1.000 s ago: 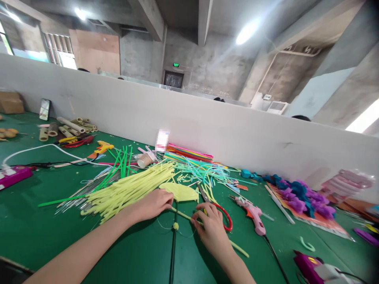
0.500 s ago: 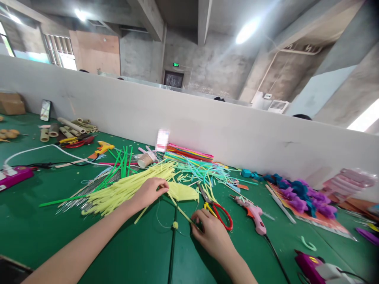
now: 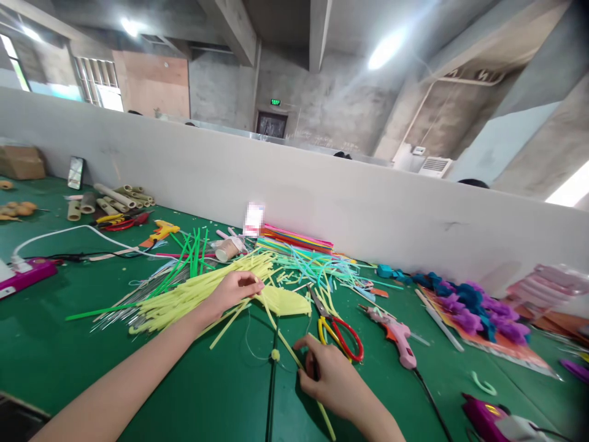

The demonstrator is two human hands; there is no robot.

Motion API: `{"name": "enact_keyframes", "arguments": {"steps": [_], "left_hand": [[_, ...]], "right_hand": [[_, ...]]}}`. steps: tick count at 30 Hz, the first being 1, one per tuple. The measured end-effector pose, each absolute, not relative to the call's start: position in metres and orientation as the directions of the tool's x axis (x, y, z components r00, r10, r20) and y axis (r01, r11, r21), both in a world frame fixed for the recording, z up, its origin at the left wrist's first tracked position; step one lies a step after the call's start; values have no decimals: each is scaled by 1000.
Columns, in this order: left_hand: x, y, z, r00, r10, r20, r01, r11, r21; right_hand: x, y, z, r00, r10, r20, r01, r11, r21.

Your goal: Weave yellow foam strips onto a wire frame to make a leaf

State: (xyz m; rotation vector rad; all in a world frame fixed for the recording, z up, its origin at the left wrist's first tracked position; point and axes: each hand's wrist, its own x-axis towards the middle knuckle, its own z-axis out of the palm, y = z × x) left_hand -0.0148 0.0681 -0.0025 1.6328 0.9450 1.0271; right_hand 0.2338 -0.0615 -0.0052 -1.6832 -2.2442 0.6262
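Note:
My left hand [image 3: 237, 291] pinches a yellow pipe cleaner [image 3: 285, 344] between thumb and fingertips. This strip slants down to the right, passing by my right hand [image 3: 334, 374], whose thumb and index finger are apart around it without visibly gripping. A flat yellow piece [image 3: 288, 302], seemingly of joined strips, lies just right of my left fingertips. Beneath my left forearm spreads a thick pile of yellow pipe cleaners [image 3: 184, 301]. Scissors with red and yellow handles [image 3: 347, 337] rest just behind my right hand. Between the hands lies a small yellow ball [image 3: 275, 355] beside a thin thread.
To the right lies a pink glue gun [image 3: 398, 334] with a black cord. Green pipe cleaners [image 3: 197, 255], a yellow glue gun [image 3: 163, 231] and bamboo tubes [image 3: 119, 196] are at the left. A white partition [image 3: 391, 209] closes the table's back. Purple and blue fuzzy pieces [image 3: 473, 310] sit right.
My right fingers have parted from the yellow pipe cleaner, and its lower end now shows below my right hand. My left hand keeps its pinch near the same spot.

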Motion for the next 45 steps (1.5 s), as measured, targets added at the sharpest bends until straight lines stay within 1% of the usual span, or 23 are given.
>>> {"name": "enact_keyframes", "arguments": {"steps": [5, 9, 13, 15, 18, 19, 21, 25, 28, 30, 32, 34, 36, 39, 43, 45], "left_hand": [[-13, 67, 2, 252, 943, 220, 64, -243, 968], [-13, 67, 3, 175, 959, 221, 31, -230, 973], [-13, 67, 3, 130, 962, 241, 27, -247, 969], [-14, 67, 3, 114, 960, 255, 28, -260, 965], [-14, 66, 4, 103, 957, 269, 46, -275, 960], [-14, 66, 4, 103, 956, 274, 53, -280, 959], [-13, 65, 5, 104, 954, 280, 62, -287, 956], [-12, 63, 8, 108, 952, 286, 55, -293, 954], [-12, 62, 9, 110, 949, 294, 45, -300, 953], [-12, 62, 9, 104, 949, 298, 55, -305, 951], [-12, 63, 9, 84, 945, 317, 91, -324, 941], [-12, 63, 8, 73, 935, 347, 132, -354, 926], [-10, 62, 8, 95, 927, 362, 158, -374, 914], [-5, 52, 9, 162, 903, 397, 201, -424, 883], [6, 29, 10, 179, 825, 536, 291, -565, 772], [11, 17, 9, 244, 752, 612, 310, -658, 686]], "right_hand": [[231, -66, 0, -317, 945, -82, 864, 252, -436], [228, -70, 0, -319, 945, -67, 889, 274, -367], [223, -73, 0, -316, 949, 18, 888, 302, -346], [220, -74, -1, -293, 953, 73, 902, 301, -311], [216, -72, -7, -242, 967, 76, 940, 253, -231], [216, -71, -9, -225, 971, 76, 945, 237, -224], [217, -68, -13, -204, 974, 94, 938, 222, -266], [221, -64, -16, -180, 973, 146, 869, 227, -440], [225, -60, -16, -159, 963, 216, 787, 256, -561], [227, -58, -14, -123, 962, 244, 702, 258, -664], [228, -56, -11, -63, 970, 235, 584, 227, -779], [229, -55, -8, -10, 976, 220, 459, 200, -866], [228, -54, -5, 16, 975, 222, 371, 200, -907], [225, -55, -4, 28, 971, 238, 279, 221, -934], [218, -58, -7, 44, 955, 295, 241, 276, -930], [217, -60, -9, 70, 934, 349, 252, 322, -913]]}}
